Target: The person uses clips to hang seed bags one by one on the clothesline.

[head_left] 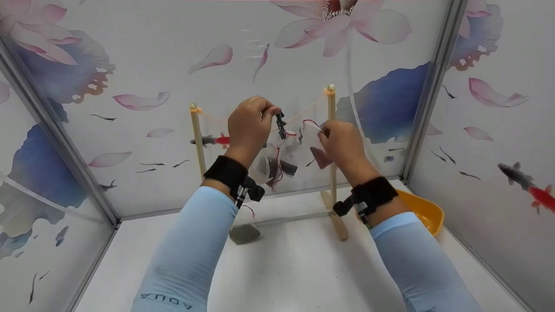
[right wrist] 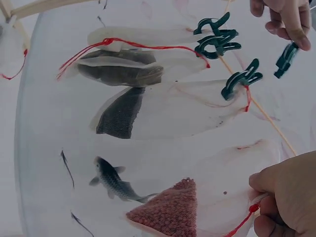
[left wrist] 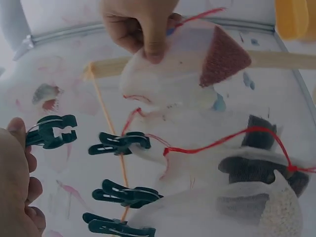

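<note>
My left hand (head_left: 253, 125) pinches a dark green clothespin (left wrist: 52, 132) by its handles, with the pin's tips apart. That clothespin is beside an orange line (left wrist: 101, 103) and grips nothing. Between thumb and fingers, my right hand (head_left: 345, 143) holds the upper edge of a white mesh bag (right wrist: 222, 173) with a red drawstring. Reddish grains (right wrist: 168, 210) fill the bag's bottom corner. On the line, several more green clothespins (left wrist: 118, 143) hold similar mesh bags, one with dark contents (right wrist: 121, 113) and one with pale grains (left wrist: 281, 210).
The line is tied between two wooden posts (head_left: 332, 151) of a stand. Beneath my left forearm, a bag with greenish contents (head_left: 245, 234) lies on the white table (head_left: 295, 268). A yellow basin (head_left: 427, 212) stands at the right, partly behind my right arm. Printed panels enclose the table.
</note>
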The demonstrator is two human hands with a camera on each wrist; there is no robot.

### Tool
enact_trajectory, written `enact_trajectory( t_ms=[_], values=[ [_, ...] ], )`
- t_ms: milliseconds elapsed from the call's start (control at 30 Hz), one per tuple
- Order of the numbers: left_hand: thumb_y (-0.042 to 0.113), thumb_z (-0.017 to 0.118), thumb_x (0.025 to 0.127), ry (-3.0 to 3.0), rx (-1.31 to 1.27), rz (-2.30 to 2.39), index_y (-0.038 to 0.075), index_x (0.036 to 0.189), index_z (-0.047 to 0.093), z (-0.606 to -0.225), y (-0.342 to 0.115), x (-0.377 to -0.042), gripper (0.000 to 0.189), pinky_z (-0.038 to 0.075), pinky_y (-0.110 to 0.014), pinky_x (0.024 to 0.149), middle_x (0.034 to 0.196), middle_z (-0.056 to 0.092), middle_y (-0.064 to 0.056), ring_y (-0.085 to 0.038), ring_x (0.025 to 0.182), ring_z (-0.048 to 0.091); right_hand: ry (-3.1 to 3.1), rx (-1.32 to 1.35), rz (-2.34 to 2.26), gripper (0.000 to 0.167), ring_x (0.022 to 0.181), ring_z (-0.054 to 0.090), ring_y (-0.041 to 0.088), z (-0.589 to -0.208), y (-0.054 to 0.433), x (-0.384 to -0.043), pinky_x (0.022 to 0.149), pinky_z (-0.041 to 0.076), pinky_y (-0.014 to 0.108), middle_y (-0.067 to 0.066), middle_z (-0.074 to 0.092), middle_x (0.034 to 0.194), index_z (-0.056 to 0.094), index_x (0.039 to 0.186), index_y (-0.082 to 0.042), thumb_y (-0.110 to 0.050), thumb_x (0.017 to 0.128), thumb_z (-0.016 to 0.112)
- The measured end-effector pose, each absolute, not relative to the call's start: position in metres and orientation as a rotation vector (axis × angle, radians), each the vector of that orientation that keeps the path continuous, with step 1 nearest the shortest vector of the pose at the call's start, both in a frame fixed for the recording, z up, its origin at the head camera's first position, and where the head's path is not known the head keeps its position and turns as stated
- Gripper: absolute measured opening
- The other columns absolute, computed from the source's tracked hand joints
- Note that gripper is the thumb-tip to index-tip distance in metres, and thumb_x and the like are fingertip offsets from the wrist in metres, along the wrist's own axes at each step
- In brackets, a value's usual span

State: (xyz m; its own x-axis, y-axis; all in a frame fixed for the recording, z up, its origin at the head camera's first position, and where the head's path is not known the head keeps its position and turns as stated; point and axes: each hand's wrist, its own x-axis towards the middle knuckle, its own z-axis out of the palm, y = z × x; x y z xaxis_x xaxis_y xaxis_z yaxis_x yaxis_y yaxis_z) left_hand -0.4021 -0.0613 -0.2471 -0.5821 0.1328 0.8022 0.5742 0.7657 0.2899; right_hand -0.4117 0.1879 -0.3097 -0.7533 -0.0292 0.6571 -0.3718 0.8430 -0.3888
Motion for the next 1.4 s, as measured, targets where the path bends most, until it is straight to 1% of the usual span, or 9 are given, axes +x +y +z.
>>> enact_trajectory(
  t_ms=[167, 400, 600, 767, 933, 1133, 1233, 1333, 1400],
  values=[
    [0.038, 0.073, 0.111, -2.112, -0.516, -0.632, 0.01, 0.103, 0.083, -0.24, -0.052, -0.419, 0.031, 0.062, -0.044, 0.084, 0.097, 0.078, -0.01, -0.03, 0.096, 0.073, -2.316, 0.338, 0.658, 0.015, 0.093, 0.079, 0.041, -0.3, 0.171, -0.422, 0.087, 0.064, 0.056, 0.022, 0.081, 0.1, 0.079, 0.101, 0.001, -0.013, 0.107, 0.078],
    [0.04, 0.074, 0.108, -2.134, -0.477, -0.622, 0.013, 0.106, 0.085, -0.246, -0.046, -0.431, 0.03, 0.064, -0.041, 0.089, 0.1, 0.081, -0.006, -0.028, 0.098, 0.074, -2.318, 0.403, 0.623, 0.015, 0.095, 0.079, 0.038, -0.296, 0.16, -0.429, 0.088, 0.064, 0.053, 0.018, 0.082, 0.103, 0.081, 0.106, -0.002, -0.016, 0.109, 0.078],
    [0.038, 0.075, 0.108, -2.169, -0.47, -0.635, 0.013, 0.108, 0.085, -0.25, -0.04, -0.435, 0.027, 0.064, -0.04, 0.09, 0.103, 0.081, -0.006, -0.028, 0.1, 0.072, -2.286, 0.417, 0.616, 0.014, 0.095, 0.081, 0.037, -0.302, 0.162, -0.433, 0.087, 0.065, 0.053, 0.017, 0.083, 0.103, 0.083, 0.106, -0.002, -0.016, 0.106, 0.081],
    [0.041, 0.074, 0.108, -2.244, -0.474, -0.574, 0.015, 0.109, 0.086, -0.253, -0.033, -0.433, 0.028, 0.064, -0.04, 0.089, 0.104, 0.081, -0.004, -0.027, 0.1, 0.071, -2.255, 0.43, 0.648, 0.012, 0.093, 0.081, 0.037, -0.304, 0.163, -0.433, 0.085, 0.064, 0.053, 0.017, 0.083, 0.102, 0.083, 0.104, -0.002, -0.015, 0.105, 0.083],
    [0.043, 0.073, 0.11, -2.332, -0.465, -0.533, 0.017, 0.114, 0.086, -0.254, -0.029, -0.429, 0.029, 0.063, -0.04, 0.088, 0.107, 0.08, -0.003, -0.026, 0.102, 0.067, -2.272, 0.413, 0.736, 0.014, 0.094, 0.08, 0.037, -0.306, 0.165, -0.432, 0.084, 0.064, 0.052, 0.017, 0.083, 0.105, 0.084, 0.106, -0.004, -0.017, 0.107, 0.081],
    [0.054, 0.078, 0.105, -2.493, -0.461, -0.542, 0.014, 0.133, 0.081, -0.249, -0.028, -0.421, 0.048, 0.06, -0.039, 0.087, 0.111, 0.075, -0.004, -0.023, 0.107, 0.061, -2.293, 0.394, 0.788, 0.016, 0.093, 0.08, 0.036, -0.312, 0.17, -0.435, 0.084, 0.065, 0.052, 0.016, 0.084, 0.104, 0.083, 0.107, -0.005, -0.021, 0.108, 0.08],
    [0.055, 0.078, 0.106, -2.509, -0.479, -0.487, 0.015, 0.141, 0.079, -0.248, -0.029, -0.417, 0.053, 0.061, -0.037, 0.086, 0.113, 0.073, -0.005, -0.023, 0.108, 0.06, -2.311, 0.393, 0.804, 0.016, 0.093, 0.08, 0.035, -0.314, 0.172, -0.435, 0.084, 0.066, 0.051, 0.015, 0.084, 0.103, 0.084, 0.107, -0.006, -0.021, 0.108, 0.08],
    [0.054, 0.077, 0.107, -2.448, -0.512, -0.461, 0.016, 0.141, 0.08, -0.25, -0.032, -0.411, 0.051, 0.062, -0.036, 0.085, 0.111, 0.073, -0.006, -0.023, 0.106, 0.061, -2.336, 0.389, 0.808, 0.016, 0.094, 0.08, 0.034, -0.317, 0.175, -0.435, 0.085, 0.066, 0.05, 0.014, 0.084, 0.104, 0.084, 0.108, -0.007, -0.022, 0.109, 0.08],
    [0.051, 0.077, 0.108, -2.37, -0.543, -0.489, 0.015, 0.137, 0.083, -0.253, -0.036, -0.406, 0.046, 0.062, -0.037, 0.084, 0.109, 0.074, -0.007, -0.025, 0.105, 0.062, -2.346, 0.382, 0.817, 0.016, 0.094, 0.079, 0.034, -0.321, 0.177, -0.434, 0.085, 0.065, 0.05, 0.013, 0.084, 0.105, 0.084, 0.108, -0.007, -0.023, 0.109, 0.079]
  ],
)
